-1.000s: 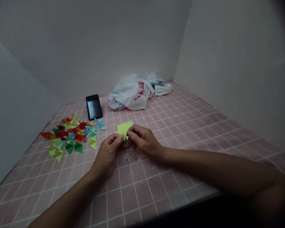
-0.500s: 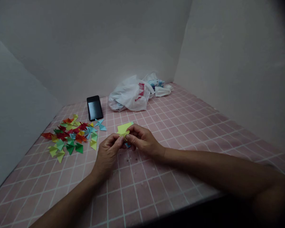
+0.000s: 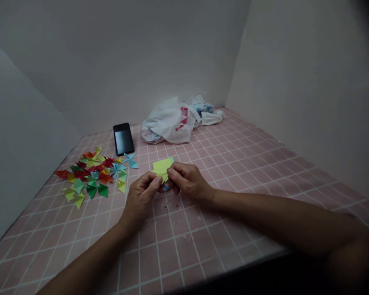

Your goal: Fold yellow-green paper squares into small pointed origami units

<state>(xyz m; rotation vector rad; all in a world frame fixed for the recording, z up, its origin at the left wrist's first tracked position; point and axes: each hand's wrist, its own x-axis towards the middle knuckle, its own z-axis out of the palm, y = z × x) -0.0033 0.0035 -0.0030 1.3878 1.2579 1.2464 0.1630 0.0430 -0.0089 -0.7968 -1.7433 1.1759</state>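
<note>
Between my two hands is a small piece of yellow folded paper, pinched at its left side by my left hand and at its right side by my right hand. Both hands are closed, thumbs on top. Just behind it lies a stack of square paper sheets, yellow on top with a green edge showing at the right. A bit of blue paper shows under the fingers; most of it is hidden. The exact folds in the held paper are too small to tell.
Left of my hands lies a spread of folded paper pieces in red, orange, yellow, green and blue. A black phone leans near the back wall. White plastic bags sit at the back on the pink tiled tabletop.
My right hand has shifted slightly right, and its fingers cover less of the yellow paper. More of the held piece and of the stack behind it shows. My left hand stays nearly in place.
</note>
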